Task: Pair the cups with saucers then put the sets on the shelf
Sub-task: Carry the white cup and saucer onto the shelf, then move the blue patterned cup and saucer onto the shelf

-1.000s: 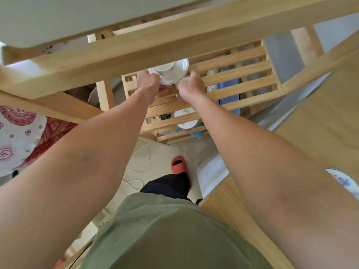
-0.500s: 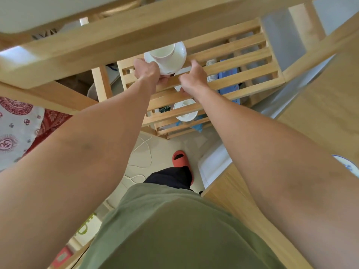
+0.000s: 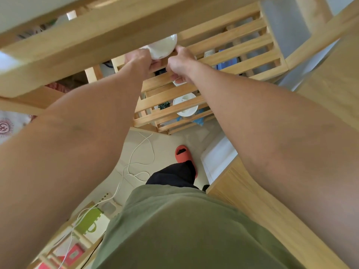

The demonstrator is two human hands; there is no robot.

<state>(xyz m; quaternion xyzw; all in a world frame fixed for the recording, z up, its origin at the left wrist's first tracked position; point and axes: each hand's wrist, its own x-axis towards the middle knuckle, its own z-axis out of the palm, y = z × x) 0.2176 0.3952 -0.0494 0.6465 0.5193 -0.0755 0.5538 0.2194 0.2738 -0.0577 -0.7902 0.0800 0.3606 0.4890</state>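
1. Both arms reach up toward the upper middle of the frame, where the left hand (image 3: 138, 60) and the right hand (image 3: 180, 64) have a white cup-and-saucer set (image 3: 162, 46) between them.
2. The left hand's grip is closed on the near left edge of the saucer; the fingers curl under it, and how far they wrap I cannot tell.
3. The right hand's grip pinches the saucer's right edge, with the thumb on the near side and the fingers folded.
4. The set sits just above the slatted wooden shelf (image 3: 233, 47). Its top is hidden by a thick wooden beam (image 3: 77, 45) crossing the upper left of the frame, so I cannot see whether the cup is level.
5. Lower in the middle of the frame, another white set (image 3: 185, 106) shows through the slats on a lower tier.
6. From where I stand, this looks like the placing step: the set needs to slide in under that beam and land flat across two slats.
7. To do it well, I would keep the saucer level with both hands, so that the cup does not slip, and clear the beam before lowering.
8. Let go only once the saucer rests steadily, then draw the fingers out sideways.
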